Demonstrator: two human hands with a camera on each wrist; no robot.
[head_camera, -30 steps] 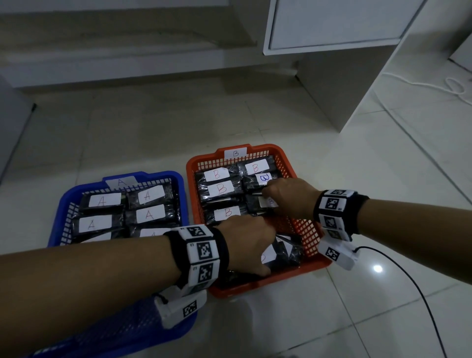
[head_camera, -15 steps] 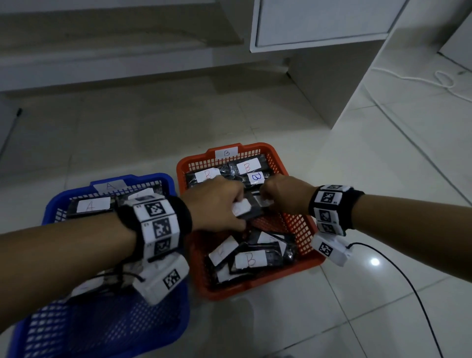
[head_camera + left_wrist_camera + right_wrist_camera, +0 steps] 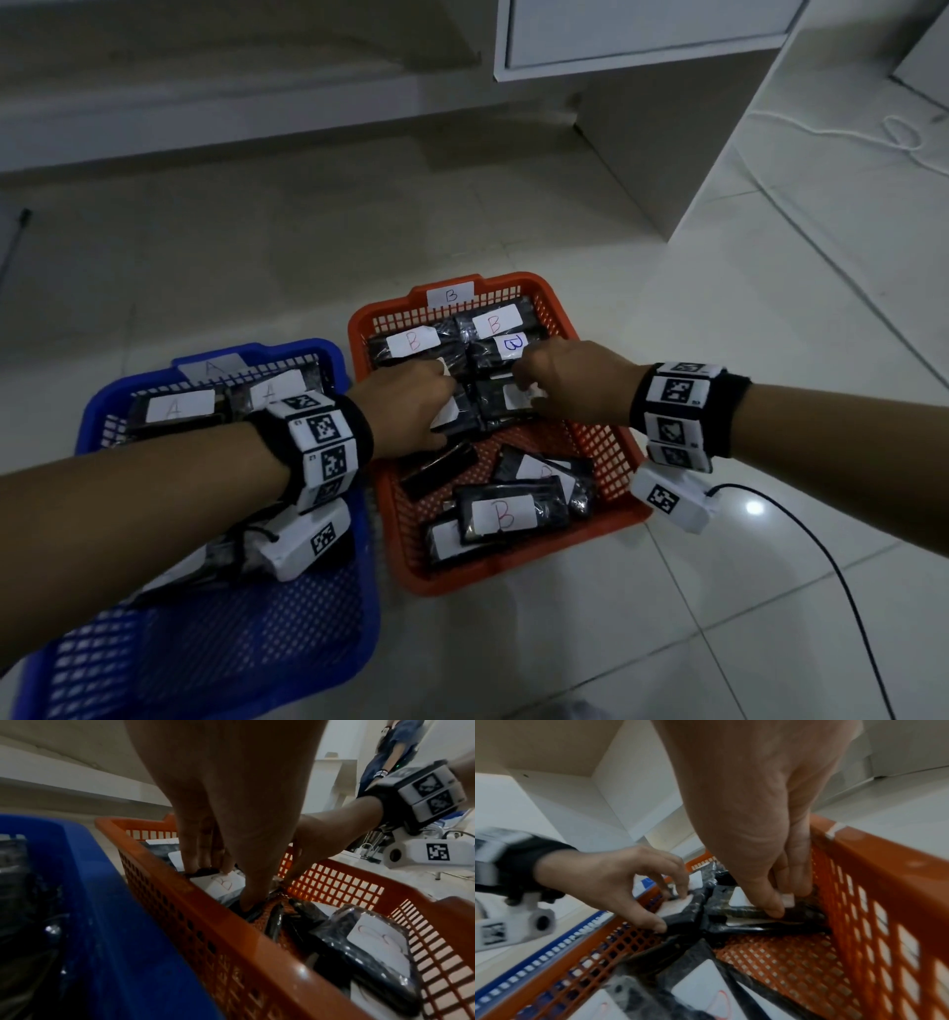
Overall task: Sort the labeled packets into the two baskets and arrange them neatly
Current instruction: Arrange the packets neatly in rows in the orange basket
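Note:
An orange basket (image 3: pixel 513 575) tagged B holds black packets with white B labels: a tidy row at the back (image 3: pixel 493 324) and a loose pile at the front (image 3: pixel 500 514). The blue basket (image 3: pixel 257 642) tagged A holds A packets (image 3: pixel 177 408). My left hand (image 3: pixel 441 411) pinches a B packet (image 3: pixel 223 884) between fingers and thumb at the middle left of the orange basket. Beside it, my right hand (image 3: pixel 524 385) pinches the edge of another packet (image 3: pixel 739 898) against the basket's right side. Both hands hide most of the middle row.
The baskets sit side by side on a pale tiled floor. A white cabinet (image 3: pixel 667 128) stands behind on the right, with a white cord (image 3: pixel 904 133) on the floor past it. A black cable (image 3: pixel 821 555) trails from my right wrist. A person (image 3: pixel 393 750) stands far off.
My left hand moved from the front pile up to the middle row with a B packet in its fingers. The right hand stayed on its packet at the middle right.

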